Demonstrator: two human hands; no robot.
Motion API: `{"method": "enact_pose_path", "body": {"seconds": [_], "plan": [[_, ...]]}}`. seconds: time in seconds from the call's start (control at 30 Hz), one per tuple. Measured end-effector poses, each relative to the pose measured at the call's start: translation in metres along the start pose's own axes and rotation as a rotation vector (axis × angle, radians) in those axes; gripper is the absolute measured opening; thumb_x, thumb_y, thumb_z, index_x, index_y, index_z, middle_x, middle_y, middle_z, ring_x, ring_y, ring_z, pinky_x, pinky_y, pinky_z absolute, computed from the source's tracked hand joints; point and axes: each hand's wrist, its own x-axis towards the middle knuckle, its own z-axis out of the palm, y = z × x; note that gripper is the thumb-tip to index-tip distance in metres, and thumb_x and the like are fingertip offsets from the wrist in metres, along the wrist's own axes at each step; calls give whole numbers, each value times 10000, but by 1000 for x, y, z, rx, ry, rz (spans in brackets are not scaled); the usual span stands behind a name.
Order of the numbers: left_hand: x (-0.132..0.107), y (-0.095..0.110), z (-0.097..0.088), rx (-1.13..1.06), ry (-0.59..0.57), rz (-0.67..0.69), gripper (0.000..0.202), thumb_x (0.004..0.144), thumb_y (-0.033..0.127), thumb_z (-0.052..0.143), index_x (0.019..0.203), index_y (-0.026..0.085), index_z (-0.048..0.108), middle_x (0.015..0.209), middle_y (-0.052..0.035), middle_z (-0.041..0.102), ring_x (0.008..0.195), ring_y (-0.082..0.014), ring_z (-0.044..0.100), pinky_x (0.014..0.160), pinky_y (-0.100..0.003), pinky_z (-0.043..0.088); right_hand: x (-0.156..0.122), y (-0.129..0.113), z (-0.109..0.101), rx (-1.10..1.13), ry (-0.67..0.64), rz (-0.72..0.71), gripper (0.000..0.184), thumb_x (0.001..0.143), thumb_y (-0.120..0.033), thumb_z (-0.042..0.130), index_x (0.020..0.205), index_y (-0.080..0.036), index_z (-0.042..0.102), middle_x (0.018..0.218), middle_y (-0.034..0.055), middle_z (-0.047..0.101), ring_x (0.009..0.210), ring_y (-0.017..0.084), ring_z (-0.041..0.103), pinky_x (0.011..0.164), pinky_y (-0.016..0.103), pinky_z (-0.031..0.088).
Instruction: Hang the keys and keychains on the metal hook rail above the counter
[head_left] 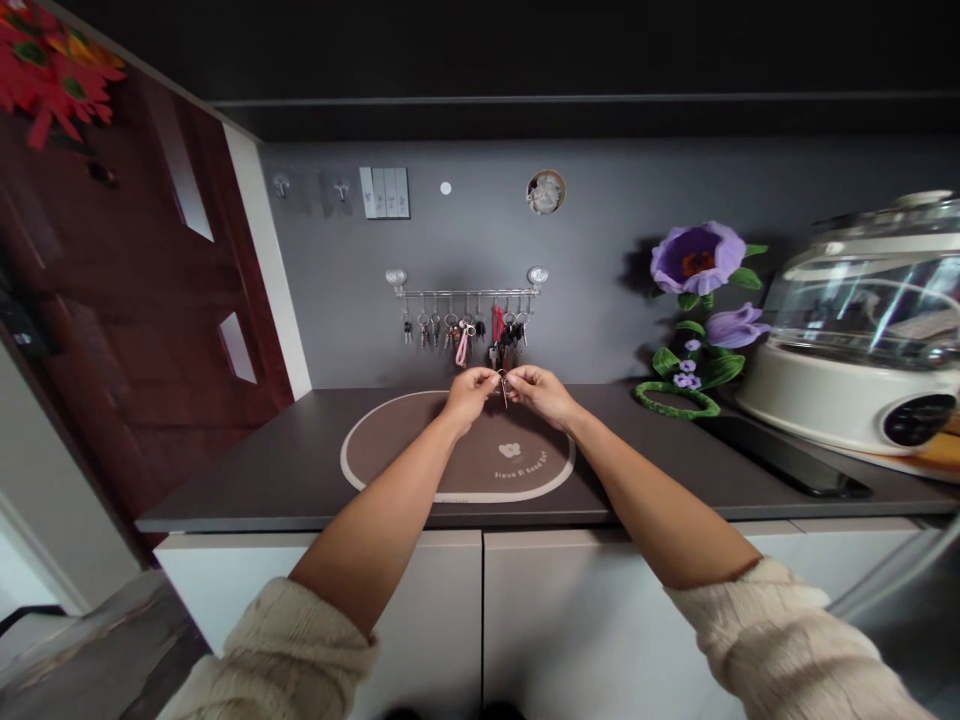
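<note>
Both arms reach forward over the counter, and my hands meet above a brown oval mat (405, 440) with a pale rim. Between my fingertips is a small key ring with a key (505, 392) hanging down from it. My left hand (474, 390) pinches the ring from the left side. From the right, my right hand (541, 392) pinches it too. Just behind my hands, a hook rail (465, 293) on the wall carries several bunches of keys, one with a pink strap (463, 345) and one with a red tag (497, 324).
A purple flower decoration (697, 260) with a green base stands to the right. Beside it are a white appliance (840, 385) with a clear cover and a black phone (795, 460). A dark red door (150, 280) is at left. A dark cabinet (480, 60) overhangs the counter (247, 470).
</note>
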Motion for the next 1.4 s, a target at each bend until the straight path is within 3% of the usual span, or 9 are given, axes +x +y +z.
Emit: {"method": "enact_pose_path", "body": {"seconds": [0.47,0.83,1.2,1.4], "plan": [[-3,-1,3,-32,31,-27,258,602,345,606,745,130,605,662,-17,587,588,-89,478,538,-204,350,-5,-2,6,-84,58,-13,321,618,-445,591,723,-156,499,628,-27,493,547,60,452,531,202,367],[-3,-4,3,-21,136,-79,230,558,307,638,716,140,631,652,-24,606,583,-98,489,564,-223,374,2,-12,-5,-139,216,-131,313,640,-477,538,697,-181,453,684,-23,488,658,88,473,685,254,405],[-5,-2,4,-11,161,-166,132,595,238,611,681,139,619,624,-15,586,584,-97,494,579,-224,373,49,-51,-35,22,394,28,92,764,-265,442,723,-187,415,648,8,531,582,101,541,571,268,465],[-4,-4,5,-10,167,-181,125,592,232,620,674,138,622,621,-13,594,573,-98,495,589,-236,380,75,-60,-42,6,506,82,93,763,-219,449,688,-175,415,613,8,536,529,89,539,540,267,472]]}}
